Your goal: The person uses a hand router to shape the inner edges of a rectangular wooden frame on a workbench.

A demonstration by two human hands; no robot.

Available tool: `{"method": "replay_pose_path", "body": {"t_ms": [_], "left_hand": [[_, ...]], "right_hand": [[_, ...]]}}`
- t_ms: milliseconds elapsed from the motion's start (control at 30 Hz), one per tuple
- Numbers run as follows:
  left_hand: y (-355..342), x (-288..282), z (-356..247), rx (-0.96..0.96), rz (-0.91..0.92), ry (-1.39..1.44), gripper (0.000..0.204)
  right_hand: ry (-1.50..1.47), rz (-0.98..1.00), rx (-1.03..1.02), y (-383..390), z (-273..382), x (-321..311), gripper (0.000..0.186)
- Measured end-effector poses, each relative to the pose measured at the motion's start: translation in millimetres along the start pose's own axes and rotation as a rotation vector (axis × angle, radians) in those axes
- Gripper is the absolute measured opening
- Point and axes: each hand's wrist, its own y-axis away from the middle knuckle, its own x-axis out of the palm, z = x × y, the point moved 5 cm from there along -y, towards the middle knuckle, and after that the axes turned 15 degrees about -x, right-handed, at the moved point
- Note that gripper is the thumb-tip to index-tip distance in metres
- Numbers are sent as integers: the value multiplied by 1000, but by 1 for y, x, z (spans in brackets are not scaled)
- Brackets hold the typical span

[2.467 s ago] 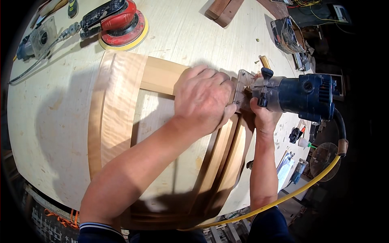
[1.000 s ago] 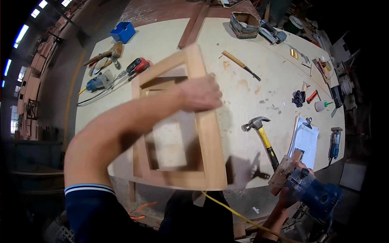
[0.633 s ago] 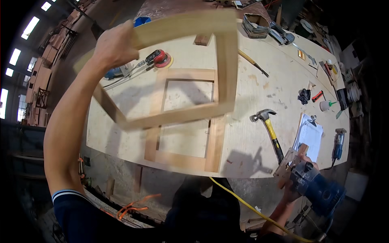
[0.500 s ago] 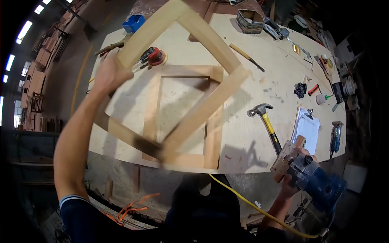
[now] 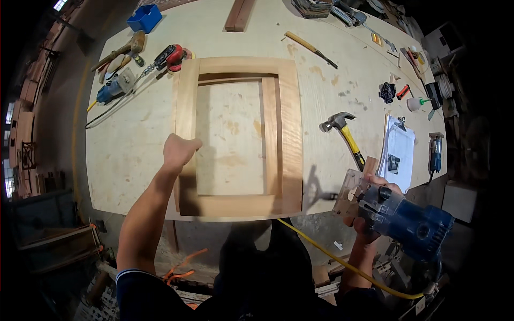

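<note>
A light wooden frame [image 5: 291,134] lies near the table's front edge, stacked over a second wooden frame [image 5: 271,139] whose inner edges show through the opening. My left hand [image 5: 180,152] is closed round the left side piece of the upper frame. Past the table's right front edge, my right hand [image 5: 365,229] grips a blue trim router [image 5: 420,222] lying on its side, its clear base plate [image 5: 350,193] pointing left. Part of that hand is hidden behind the router's body.
A claw hammer [image 5: 350,140] and a clipboard with papers [image 5: 397,152] lie to the right. Beyond the frames is a chisel [image 5: 311,49]. At left are a red sander [image 5: 174,56], another blue power tool [image 5: 115,88] and a blue box [image 5: 144,19]. A yellow cord [image 5: 332,257] hangs below the table.
The upper frame, tilted in the air before, has come down onto the other frame. My left hand moved down and right with it. The right hand still holds the router.
</note>
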Motion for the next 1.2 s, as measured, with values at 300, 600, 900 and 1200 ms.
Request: {"method": "replay_pose_path", "body": {"t_ms": [300,600,900,1200], "left_hand": [[59,10,0,615,-671,-236,60],[181,112,38,1111,183,-338,83],[185,153,51,1154,28,-247,74],[193,150,50,1237,-82,-53,71]], "right_hand": [[149,119,-37,23,13,25,82],[122,199,44,66,-6,54,76],[-18,332,136,123,-20,59,86],[-144,376,189,149,-21,58,93]]}}
